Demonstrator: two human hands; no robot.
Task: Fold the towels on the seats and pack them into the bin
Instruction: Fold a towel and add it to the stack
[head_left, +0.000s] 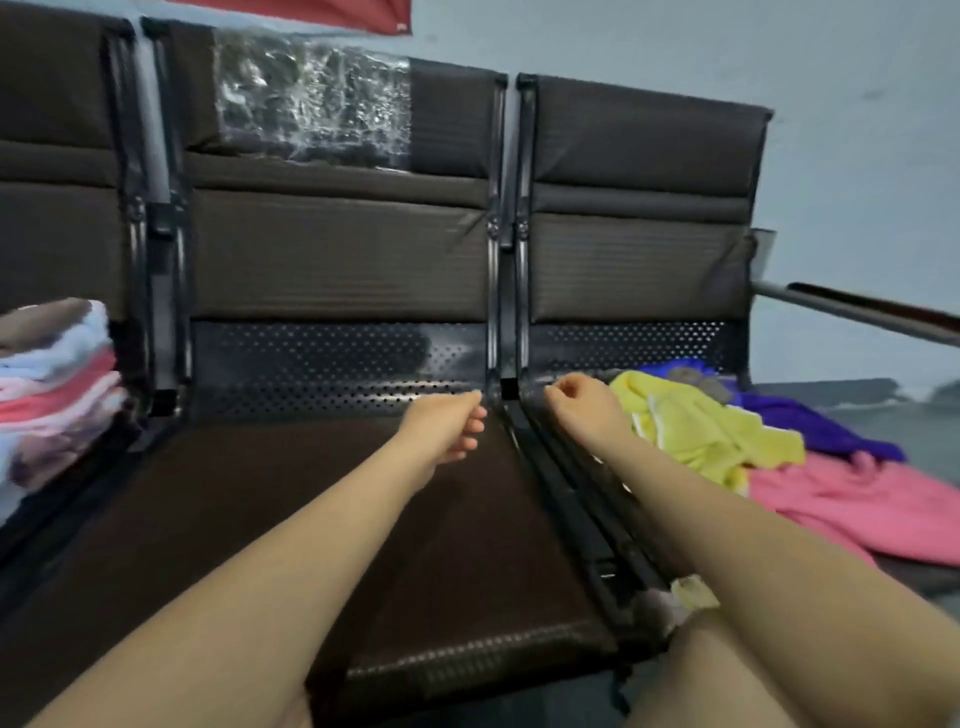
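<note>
Over on the left seat, a stack of folded towels (54, 384) sits squared up against the backrest, parked out of the way, I'd say, waiting for the bin. It's blurred, but I count roughly six or seven layers: brown, pale blue, pinks, reds. No bin in sight anywhere.

Moving to the middle seat (260, 493), the cushion lies bare, which looks like the folding surface. The left hand (447, 423) hovers above its far edge, fingers loosely curled, nothing in them. Just across the seat gap, the right hand (582, 402) hangs the same way, fingers bent in but gripping nothing, close beside the yellow towel (711, 431) without touching it.

On the right seat, the unfolded heap: that yellow one crumpled on top, a purple towel (810, 421) behind it, a pink towel (857, 504) spread in front. Three clear, plus something grey tucked at the back that I can't make out. The yellow looks next, being nearest the right hand.
</note>
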